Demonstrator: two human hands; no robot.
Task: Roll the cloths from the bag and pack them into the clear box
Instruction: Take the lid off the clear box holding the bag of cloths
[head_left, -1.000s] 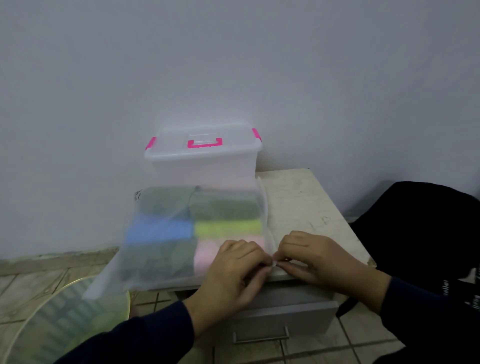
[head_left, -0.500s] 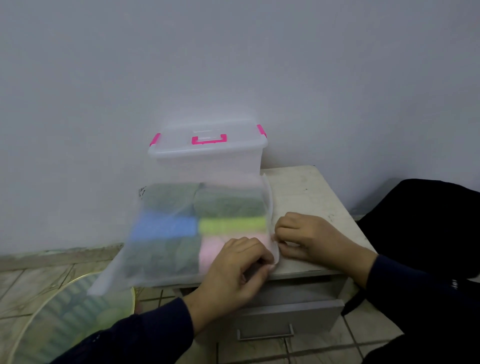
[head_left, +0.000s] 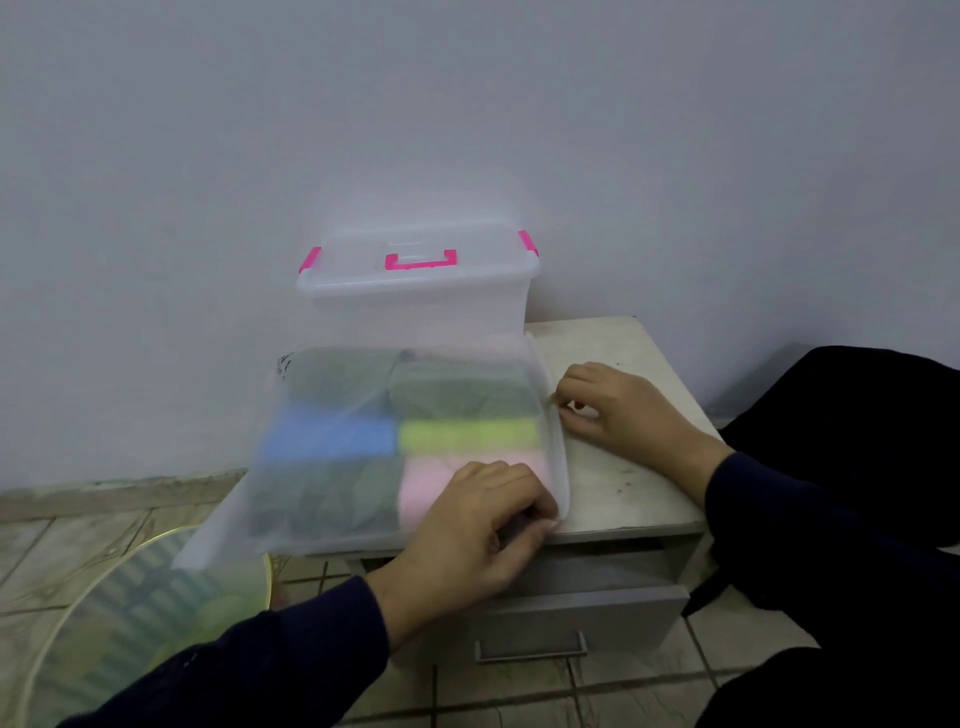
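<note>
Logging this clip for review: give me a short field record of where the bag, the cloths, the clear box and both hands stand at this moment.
bag: frosted bag flat on the small cabinet, left end overhanging
cloths: folded cloths all inside the bag, none rolled
clear box: clear box behind the bag, lid on, pink latches
left hand: left hand pinches the bag's near right corner
right hand: right hand pinches the bag's right edge further back

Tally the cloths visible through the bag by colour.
Seen through the frosted bag, blurred:
Dark green cloths: 3
Blue cloth: 1
Lime cloth: 1
Pink cloth: 1, part hidden by the left hand
Total: 6 visible; any stacked beneath cannot be told.
</note>
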